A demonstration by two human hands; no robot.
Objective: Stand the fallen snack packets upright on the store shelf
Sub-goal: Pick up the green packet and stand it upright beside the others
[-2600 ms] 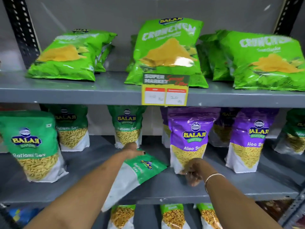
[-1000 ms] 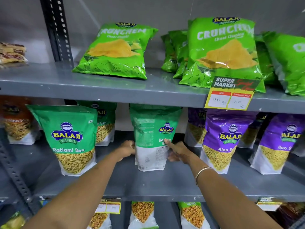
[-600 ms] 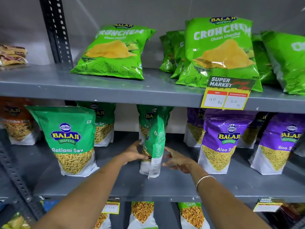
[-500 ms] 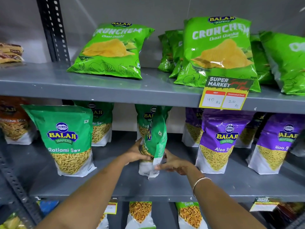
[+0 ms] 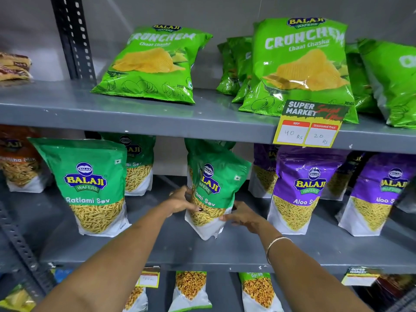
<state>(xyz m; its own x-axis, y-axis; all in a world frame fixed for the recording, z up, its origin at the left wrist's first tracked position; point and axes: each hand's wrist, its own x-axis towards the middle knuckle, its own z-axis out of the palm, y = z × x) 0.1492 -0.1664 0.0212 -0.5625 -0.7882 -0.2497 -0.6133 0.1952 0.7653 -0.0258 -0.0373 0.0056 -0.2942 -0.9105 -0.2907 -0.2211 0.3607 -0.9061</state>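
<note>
A green Ratlami Sev packet (image 5: 216,188) stands upright in the middle of the grey middle shelf (image 5: 202,253), its printed front turned toward me and slightly to the left. My left hand (image 5: 182,200) grips its left edge, thumb across the front. My right hand (image 5: 242,216) holds its lower right corner near the white base. Another green packet stands right behind it, mostly hidden.
Upright Ratlami Sev packets (image 5: 92,188) stand to the left, purple Aloo Sev packets (image 5: 299,190) to the right. Crunchem chip bags (image 5: 153,64) lie on the upper shelf with a price tag (image 5: 310,124) on its edge. A slotted black upright (image 5: 72,37) rises at left. More packets fill the lower shelf.
The packet lay flat on the shelf, was raised upright showing its back, then was rotated edge-on. Now its front faces me, with both hands still on it.
</note>
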